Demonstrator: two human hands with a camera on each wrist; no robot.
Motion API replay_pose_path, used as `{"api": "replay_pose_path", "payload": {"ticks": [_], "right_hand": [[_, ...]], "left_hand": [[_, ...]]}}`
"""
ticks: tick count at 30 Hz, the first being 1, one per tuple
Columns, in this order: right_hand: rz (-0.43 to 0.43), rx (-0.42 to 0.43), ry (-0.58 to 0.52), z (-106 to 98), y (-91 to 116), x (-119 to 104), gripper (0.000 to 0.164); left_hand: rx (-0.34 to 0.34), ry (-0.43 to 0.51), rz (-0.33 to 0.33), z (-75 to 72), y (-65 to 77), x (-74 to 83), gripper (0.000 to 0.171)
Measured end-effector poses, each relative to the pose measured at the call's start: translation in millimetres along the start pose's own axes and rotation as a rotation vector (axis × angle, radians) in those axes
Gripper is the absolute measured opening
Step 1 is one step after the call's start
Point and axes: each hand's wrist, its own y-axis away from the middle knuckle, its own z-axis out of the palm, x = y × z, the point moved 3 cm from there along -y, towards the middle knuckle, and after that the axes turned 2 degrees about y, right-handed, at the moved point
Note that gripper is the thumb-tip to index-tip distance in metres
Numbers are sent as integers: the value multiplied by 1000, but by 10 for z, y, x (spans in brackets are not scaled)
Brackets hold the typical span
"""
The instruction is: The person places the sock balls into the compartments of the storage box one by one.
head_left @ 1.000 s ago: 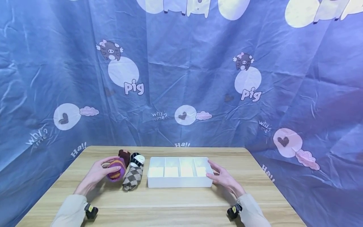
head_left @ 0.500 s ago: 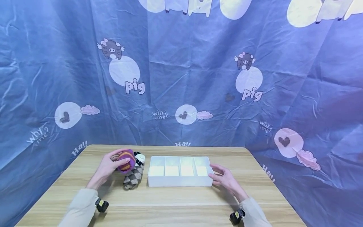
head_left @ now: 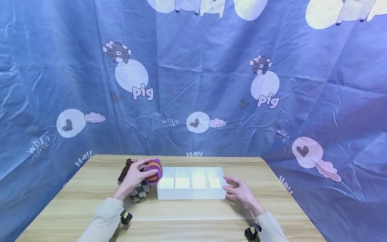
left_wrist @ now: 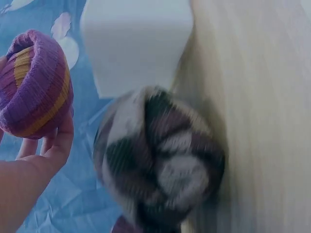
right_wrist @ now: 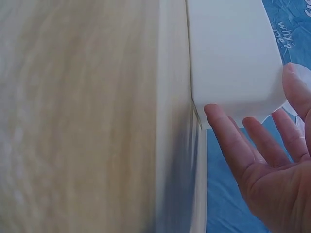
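Broadly, blue pig-print cloth [head_left: 211,74] behind, wood-grain table [head_left: 193,215], white four-compartment box [head_left: 193,194] on it, right hand [head_left: 240,191] spread against the box's right end, left hand [head_left: 133,176] gripping a rolled purple-and-orange sock [head_left: 157,170] near its left end, gray checkered sock [head_left: 140,194] and dark brown sock [head_left: 125,170] further left.

Three rolled sock bundles [head_left: 154,171], one white tray [head_left: 191,194], four compartments [head_left: 182,183]; two black wrist cameras [head_left: 126,217], one wooden table [head_left: 187,218]

Checked bundle [head_left: 140,194], partly hidden behind the left hand [head_left: 135,175], blurred in the left wrist view; white box [left_wrist: 136,46], cut off by that view's top edge.
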Motion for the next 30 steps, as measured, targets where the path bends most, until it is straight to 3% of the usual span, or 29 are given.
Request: {"api": "replay_pose_path", "payload": {"ticks": [4,15,23,30], "right_hand": [[5,1,-8,-8,-3,-4,68],[12,-27,-23,-18,25,-23,68],[16,-31,-16,-8,38,-15,68],[6,-42,-11,-13,28,-17,68]], "left_hand": [[-1,-83,42,122,-38,-3,55],[-6,-70,66,407,-142,-55,53],[0,-125,63,502,-152,-126,50],[40,-262,80,551,-148,-143,50]]}}
